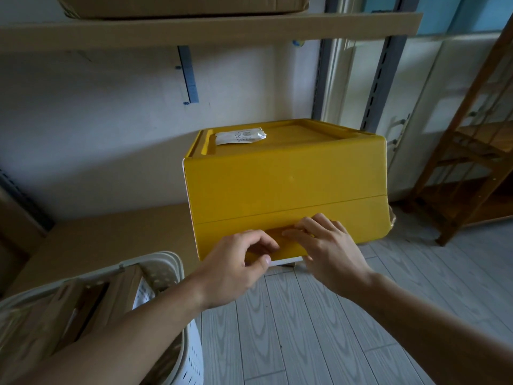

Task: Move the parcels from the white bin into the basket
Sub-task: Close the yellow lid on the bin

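Note:
A storage bin with a yellow lid and yellow front flap (286,184) stands on the low wooden shelf; its white body (286,261) shows only as a thin strip under the flap. A white label (240,136) is stuck on the lid. My left hand (236,266) curls its fingers on the flap's recessed handle, thumb under the flap's lower edge. Beside it on the right, my right hand (324,247) has its fingers bent on the same handle. The white perforated basket (166,269) at the lower left holds several brown cardboard parcels (83,307). The flap hides what the bin holds.
A low wooden shelf (111,232) runs along the wall, with an upper shelf (194,29) carrying a cardboard box (180,4). A wooden rack (472,162) stands at the right. Grey plank floor (305,329) lies below.

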